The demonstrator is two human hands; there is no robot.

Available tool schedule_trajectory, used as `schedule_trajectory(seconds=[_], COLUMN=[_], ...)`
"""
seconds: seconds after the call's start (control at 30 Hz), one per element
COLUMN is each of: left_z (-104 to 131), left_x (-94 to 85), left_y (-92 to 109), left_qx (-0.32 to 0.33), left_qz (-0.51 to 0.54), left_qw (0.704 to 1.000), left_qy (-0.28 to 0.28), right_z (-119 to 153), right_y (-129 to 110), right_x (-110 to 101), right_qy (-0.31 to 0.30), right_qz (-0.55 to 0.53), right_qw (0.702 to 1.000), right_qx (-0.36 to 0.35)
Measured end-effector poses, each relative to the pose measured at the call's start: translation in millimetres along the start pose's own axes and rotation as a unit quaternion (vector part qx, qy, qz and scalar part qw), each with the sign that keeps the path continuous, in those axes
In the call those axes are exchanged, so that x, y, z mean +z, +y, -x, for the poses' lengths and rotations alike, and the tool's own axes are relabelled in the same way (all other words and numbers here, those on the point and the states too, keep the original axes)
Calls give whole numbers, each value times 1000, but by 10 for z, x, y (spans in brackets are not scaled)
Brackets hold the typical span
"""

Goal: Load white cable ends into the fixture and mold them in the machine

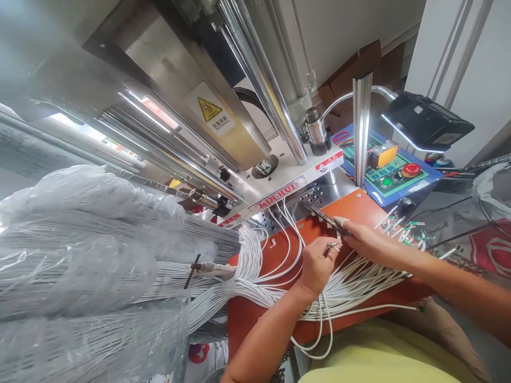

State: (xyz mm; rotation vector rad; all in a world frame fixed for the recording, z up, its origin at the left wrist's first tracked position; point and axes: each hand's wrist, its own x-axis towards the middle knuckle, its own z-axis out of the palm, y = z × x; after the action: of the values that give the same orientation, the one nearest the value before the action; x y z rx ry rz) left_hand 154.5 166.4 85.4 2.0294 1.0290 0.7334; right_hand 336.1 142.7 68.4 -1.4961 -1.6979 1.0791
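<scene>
My left hand [317, 261] is closed in a pinch above the orange worktop [279, 250]. A small cable end [332, 247] with a light, metallic look sticks out between its thumb and fingers. To its right, my right hand [359, 239] is closed around the near end of a narrow dark metal bar [328, 219]. The bar slants toward the metal plate of the press, with small light pieces along its near side. Below both hands, a thick spread of white cables [351, 282] lies across the worktop. A few white cables [288, 226] run up under the press head.
The press head [279, 191] with steel columns hangs over the worktop. Plastic-wrapped cable bundles [80, 239] fill the left side. A blue control box [399, 170] with a red button stands at right, beneath a black lamp [431, 122]. Cable ends with green tips [417, 223] lie right.
</scene>
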Motion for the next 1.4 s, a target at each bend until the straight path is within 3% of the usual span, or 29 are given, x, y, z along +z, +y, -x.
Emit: schedule_trajectory(seconds=[0.23,0.33,0.5,0.67,0.8,1.0,1.1,1.27,1.4], left_z=[-21,-79,-141,-99,-79,-77,-86,-127,-147], left_x=[17,6,-80,-128,-146,-195,-217,-272,-302], left_y=[-38,-17,6,-74,-89,-65,-69,-52,-12], left_qx=[15,-13,-72,-145,-165,-232,-241,-258,-261], left_qz=[19,47,149,227,273,379,364,340,349], left_qw=[1000,999,985,960,947,896,899,899,896], left_qy=[10,11,-53,-76,-43,-8,13,100,89], right_z=[47,24,-25,-25,-28,-27,-19,-16,-5], right_y=[-91,-63,-14,-7,10,-2,-17,3,-3], right_x=[76,69,19,44,64,46,40,36,33], right_qy=[11,9,-16,9,15,29,29,31,37], right_qz=[-6,-22,-102,-112,-102,-108,-110,-89,-92], right_qw=[1000,1000,994,994,995,994,994,996,995], right_qx=[1,17,19,15,10,-5,-8,8,3])
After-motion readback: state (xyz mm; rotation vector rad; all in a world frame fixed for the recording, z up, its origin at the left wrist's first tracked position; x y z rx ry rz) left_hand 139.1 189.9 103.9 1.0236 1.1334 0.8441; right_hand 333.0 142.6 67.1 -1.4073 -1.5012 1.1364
